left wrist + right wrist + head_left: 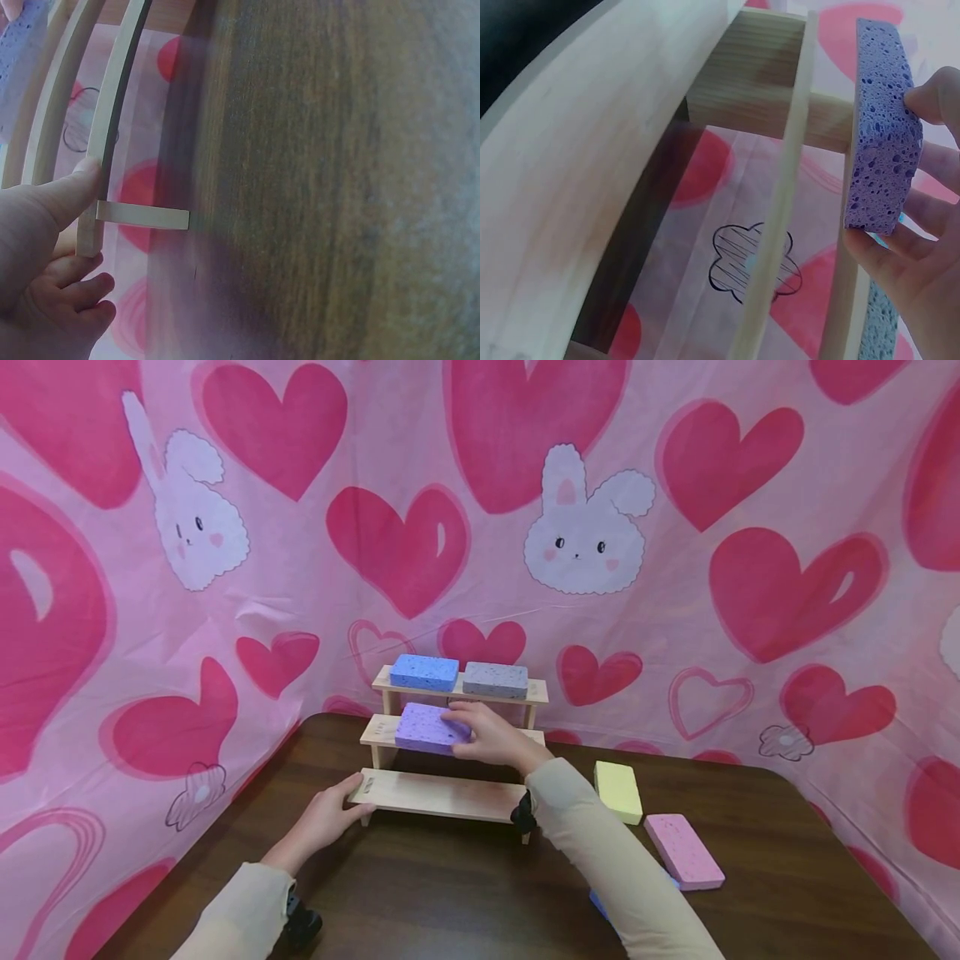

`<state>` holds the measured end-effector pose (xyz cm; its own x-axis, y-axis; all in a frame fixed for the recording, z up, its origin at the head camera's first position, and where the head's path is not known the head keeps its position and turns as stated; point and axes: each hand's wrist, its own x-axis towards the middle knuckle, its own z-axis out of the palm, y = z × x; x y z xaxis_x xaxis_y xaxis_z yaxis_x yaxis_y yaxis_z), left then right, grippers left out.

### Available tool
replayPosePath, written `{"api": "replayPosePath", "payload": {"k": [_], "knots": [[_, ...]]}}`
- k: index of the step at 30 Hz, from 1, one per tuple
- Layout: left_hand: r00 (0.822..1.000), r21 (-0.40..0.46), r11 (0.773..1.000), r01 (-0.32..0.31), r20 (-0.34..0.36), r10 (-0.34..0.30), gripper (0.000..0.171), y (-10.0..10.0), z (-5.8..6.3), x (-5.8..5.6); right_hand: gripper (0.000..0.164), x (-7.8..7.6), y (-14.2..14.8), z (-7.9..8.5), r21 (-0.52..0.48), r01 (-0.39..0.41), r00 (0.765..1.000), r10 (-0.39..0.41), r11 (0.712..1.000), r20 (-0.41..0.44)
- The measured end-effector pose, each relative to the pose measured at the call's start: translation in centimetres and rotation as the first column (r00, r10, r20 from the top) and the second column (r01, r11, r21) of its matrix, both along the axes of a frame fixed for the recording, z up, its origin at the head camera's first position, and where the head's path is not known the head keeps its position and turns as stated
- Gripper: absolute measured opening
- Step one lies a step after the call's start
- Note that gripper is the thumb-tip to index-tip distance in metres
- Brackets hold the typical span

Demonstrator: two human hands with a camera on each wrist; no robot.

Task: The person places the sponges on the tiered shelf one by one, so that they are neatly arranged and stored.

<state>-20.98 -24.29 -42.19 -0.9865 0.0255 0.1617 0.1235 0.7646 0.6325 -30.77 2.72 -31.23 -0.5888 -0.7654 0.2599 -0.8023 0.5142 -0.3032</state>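
A purple sponge (426,727) lies at the left part of the middle step of a three-tier wooden rack (442,795). My right hand (491,737) grips the sponge's right end; in the right wrist view, the thumb and fingers hold the pitted purple sponge (885,127) by its edges. With my left hand (322,817) I hold the left end of the bottom step, thumb on its front side. The left wrist view has that hand (52,255) around the end of the board (112,97). On the top step sit a blue sponge (424,672) and a grey sponge (495,680).
Right of the rack, a yellow sponge (618,792) and a pink sponge (684,852) lie on the dark wooden table (420,893). Another blue item (600,906) is mostly hidden under my right forearm. A pink cloth (495,560) with hearts and rabbits hangs behind the table.
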Motion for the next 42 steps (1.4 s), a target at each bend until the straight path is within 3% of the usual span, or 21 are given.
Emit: {"api": "replayPosePath", "payload": {"k": [21,27,42], "knots": [[1.0,0.007,1.0,0.007,0.005,-0.007,0.07,0.1,0.1,0.1,0.048,-0.3,-2.3,-2.0,0.029,0.01,1.0,-0.009,1.0,-0.008],[1.0,0.006,1.0,0.005,0.005,-0.005,0.07,0.1,0.2,0.1,0.047,-0.4,-2.5,-2.3,0.011,0.031,0.999,-0.031,0.999,0.031],[1.0,-0.001,1.0,0.008,-0.002,-0.008,0.069,0.1,0.2,0.2,0.036,-0.5,-3.0,-2.9,-0.07,0.065,0.998,-0.064,0.995,0.012]]}}
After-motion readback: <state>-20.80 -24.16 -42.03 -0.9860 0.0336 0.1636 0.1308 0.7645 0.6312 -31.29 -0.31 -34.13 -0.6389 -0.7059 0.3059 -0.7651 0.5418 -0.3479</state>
